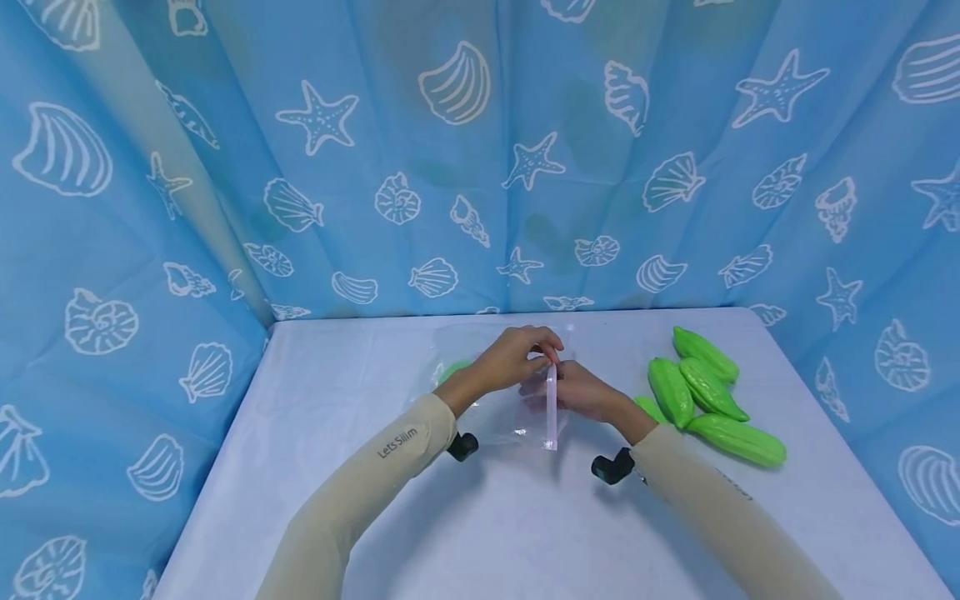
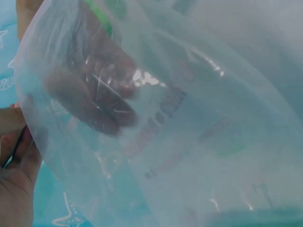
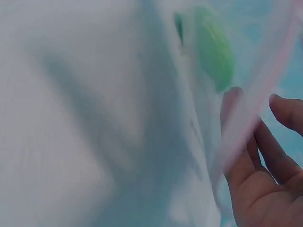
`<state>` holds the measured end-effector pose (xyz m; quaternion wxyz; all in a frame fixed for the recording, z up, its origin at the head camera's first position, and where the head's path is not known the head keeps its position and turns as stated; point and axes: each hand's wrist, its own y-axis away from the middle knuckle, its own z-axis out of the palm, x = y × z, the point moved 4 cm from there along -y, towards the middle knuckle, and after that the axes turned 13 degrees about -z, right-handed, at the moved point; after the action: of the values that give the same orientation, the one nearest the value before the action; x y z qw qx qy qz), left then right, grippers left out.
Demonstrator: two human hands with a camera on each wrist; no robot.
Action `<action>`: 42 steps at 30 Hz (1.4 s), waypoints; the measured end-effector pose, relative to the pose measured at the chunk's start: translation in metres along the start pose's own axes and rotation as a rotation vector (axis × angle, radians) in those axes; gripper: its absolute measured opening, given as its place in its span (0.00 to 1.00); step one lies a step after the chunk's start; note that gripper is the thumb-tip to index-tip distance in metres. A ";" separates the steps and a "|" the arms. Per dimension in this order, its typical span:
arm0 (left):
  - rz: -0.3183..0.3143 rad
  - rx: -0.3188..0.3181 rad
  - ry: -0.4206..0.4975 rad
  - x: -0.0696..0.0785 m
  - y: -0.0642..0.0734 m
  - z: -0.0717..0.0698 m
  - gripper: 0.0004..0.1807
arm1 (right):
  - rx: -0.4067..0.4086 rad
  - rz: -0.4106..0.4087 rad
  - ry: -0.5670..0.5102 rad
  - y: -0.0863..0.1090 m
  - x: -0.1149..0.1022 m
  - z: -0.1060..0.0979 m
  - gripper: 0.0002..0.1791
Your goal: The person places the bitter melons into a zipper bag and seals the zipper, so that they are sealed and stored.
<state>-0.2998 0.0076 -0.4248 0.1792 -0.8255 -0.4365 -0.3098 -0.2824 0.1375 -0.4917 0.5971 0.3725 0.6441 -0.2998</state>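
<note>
A clear plastic zip bag (image 1: 498, 421) with a pinkish strip along its mouth lies mid-table, mouth facing right. My left hand (image 1: 513, 354) pinches the upper edge of the mouth; at the left wrist view's left edge, this hand (image 2: 19, 165) holds the rim. My right hand (image 1: 588, 392) has its fingers inside the mouth, seen blurred through the plastic in the left wrist view. In the right wrist view the right hand (image 3: 262, 184) has fairly straight fingers and its thumb apart, outside the strip. One glossy green ridged gourd (image 3: 215, 52) shows through the bag.
Several green ridged gourds (image 1: 705, 387) lie in a group at the table's right, beside my right forearm. A white cloth (image 1: 337, 400) covers the table. Blue curtains (image 1: 480, 167) printed with shells and starfish hang behind and at both sides.
</note>
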 end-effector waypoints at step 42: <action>-0.126 0.121 -0.096 0.000 0.000 0.005 0.13 | 0.368 0.040 1.040 0.098 0.017 -0.136 0.35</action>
<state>-0.2975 0.0107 -0.4285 0.1878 -0.7979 -0.5135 -0.2538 -0.2749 0.3058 -0.4881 0.1308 0.5820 0.7839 -0.1722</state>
